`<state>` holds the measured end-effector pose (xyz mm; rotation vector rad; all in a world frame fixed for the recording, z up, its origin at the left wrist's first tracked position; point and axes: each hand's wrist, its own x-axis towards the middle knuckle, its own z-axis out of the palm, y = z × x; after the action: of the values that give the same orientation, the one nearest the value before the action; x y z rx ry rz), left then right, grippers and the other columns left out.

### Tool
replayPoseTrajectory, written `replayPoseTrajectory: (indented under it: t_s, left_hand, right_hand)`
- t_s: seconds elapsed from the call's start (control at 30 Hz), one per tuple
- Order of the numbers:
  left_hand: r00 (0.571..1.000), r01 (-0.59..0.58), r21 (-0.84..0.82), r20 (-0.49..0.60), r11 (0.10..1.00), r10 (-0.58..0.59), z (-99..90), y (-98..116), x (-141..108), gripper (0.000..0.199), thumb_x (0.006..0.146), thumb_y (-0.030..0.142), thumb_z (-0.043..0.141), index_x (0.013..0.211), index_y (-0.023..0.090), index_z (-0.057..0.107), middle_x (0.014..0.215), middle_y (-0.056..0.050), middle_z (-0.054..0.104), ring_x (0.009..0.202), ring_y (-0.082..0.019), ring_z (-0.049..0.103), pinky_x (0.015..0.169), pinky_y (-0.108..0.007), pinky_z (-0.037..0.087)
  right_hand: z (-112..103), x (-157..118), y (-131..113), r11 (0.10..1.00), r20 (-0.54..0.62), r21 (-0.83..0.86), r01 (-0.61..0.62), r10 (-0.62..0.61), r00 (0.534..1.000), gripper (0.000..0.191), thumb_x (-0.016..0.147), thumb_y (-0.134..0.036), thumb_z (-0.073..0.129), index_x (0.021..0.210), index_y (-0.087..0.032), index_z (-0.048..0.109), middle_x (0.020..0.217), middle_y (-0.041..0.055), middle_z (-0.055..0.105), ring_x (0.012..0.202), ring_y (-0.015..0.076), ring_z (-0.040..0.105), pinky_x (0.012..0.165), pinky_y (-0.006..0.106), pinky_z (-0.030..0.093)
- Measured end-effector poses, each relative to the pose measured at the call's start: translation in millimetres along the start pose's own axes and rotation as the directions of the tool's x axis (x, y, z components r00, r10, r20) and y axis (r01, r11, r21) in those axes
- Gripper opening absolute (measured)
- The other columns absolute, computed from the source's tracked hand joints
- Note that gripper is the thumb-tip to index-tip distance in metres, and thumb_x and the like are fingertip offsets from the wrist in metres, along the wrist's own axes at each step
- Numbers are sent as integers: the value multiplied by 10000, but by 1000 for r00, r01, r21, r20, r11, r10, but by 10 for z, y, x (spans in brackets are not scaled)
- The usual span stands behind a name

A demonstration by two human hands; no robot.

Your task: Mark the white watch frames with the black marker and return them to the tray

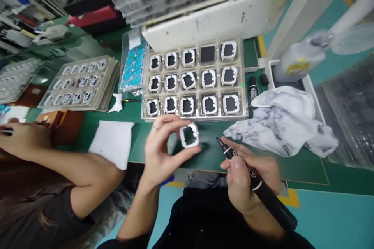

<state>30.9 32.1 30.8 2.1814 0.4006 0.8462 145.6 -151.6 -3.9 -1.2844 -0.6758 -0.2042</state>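
Green matting [304, 169] covers the bench, smooth and flat, with teal floor showing below its front edge. At far left a co-worker's bare forearm [67, 165] lies across the bench edge, its hand resting near a brown block. Behind it sits a stack of clear moulded trays [80, 83], their shallow pockets filled with small white frames. A folded white cloth [112, 142], soft and square-cornered, lies flat beside the arm. A sheet of blue oval stickers in clear film [133, 68] stands further back.

The left hand [160, 153] is raised just above the mat, thumb and fingers closed in a ring around a small white plastic frame [189, 136], rounded-square with an open middle; a thin ring circles one finger. Directly behind, a beige blister tray [194, 79] holds three rows of like frames around black inserts, one pocket showing only a black square.

The right hand [248, 177] is wrapped around a black marker pen [257, 184], a glossy cylinder, its uncapped tip pointing toward the frame and close to it, not touching. A crumpled white rag with grey stains [284, 124] lies to the right, a second marker [253, 91] just beside the tray.
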Motion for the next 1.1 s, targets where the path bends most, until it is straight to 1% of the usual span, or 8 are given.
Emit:
replayPoseTrajectory:
  t_s: [0.17,0.3,0.4,0.5,0.6,0.8,0.97,1.1]
  left_hand:
    - [981,-194,128,7,973,194,-154,-113,1023,507,979,582,971,1386,310,841,1266,-103,761,1079,-276,746,842,-412,700]
    - [966,-254,222,112,941,234,202,-469,1941,552,1012,487,897,1491,244,768,1314,-127,794,1107,-296,737,1042,-485,675]
    - [947,-284,334,247,899,207,476,-679,2363,515,972,354,886,1444,178,782,1283,-164,794,1200,-358,712,1179,-582,606]
    - [935,-279,427,324,860,142,607,-688,2554,505,916,308,937,1387,174,814,1192,-155,768,1216,-397,681,1212,-658,573]
    - [915,-349,460,356,817,190,699,-573,2661,407,904,274,946,1296,204,862,1232,-157,739,1289,-428,646,1231,-682,554]
    - [782,-496,379,586,781,212,917,-424,2927,332,830,226,991,1151,205,910,1184,-143,771,1299,-442,685,1247,-651,544]
    - [687,-530,423,723,735,79,844,-318,3014,330,931,263,895,1257,208,905,1412,-169,770,1442,-469,621,1322,-659,472]
    - [699,-506,417,711,755,76,744,-219,2932,409,962,250,854,1363,173,874,1495,-194,747,1531,-475,594,1366,-669,462]
  right_hand:
    - [61,-26,14,1000,22,-22,23,-22,1000,226,1021,-59,749,1165,-226,703,778,-32,745,733,231,846,891,481,839]
    - [28,-87,40,997,46,-83,8,-4,999,243,1010,-59,796,1158,-233,716,795,-20,769,905,265,905,887,419,822]
    - [31,-112,55,995,32,-96,11,-8,999,209,1013,-72,798,1127,-232,725,805,-10,789,894,253,907,878,371,806]
    - [70,-104,54,994,15,-100,34,-33,999,216,1001,-63,796,1112,-235,726,839,9,804,844,246,892,834,350,799]
    - [107,-82,49,994,12,-92,58,-57,998,215,991,-66,794,1097,-236,719,876,24,810,802,242,874,775,342,788]
    - [107,-74,42,996,24,-79,39,-37,999,197,1002,-62,785,1094,-224,720,933,27,827,829,208,867,810,297,762]
    - [119,-91,33,996,31,-92,5,-2,1000,150,1048,-107,762,1060,-240,693,893,-3,793,778,169,822,791,278,726]
    - [128,-98,45,994,23,-109,4,-2,1000,142,1069,-129,746,1038,-250,678,865,-27,775,735,139,783,766,251,693]
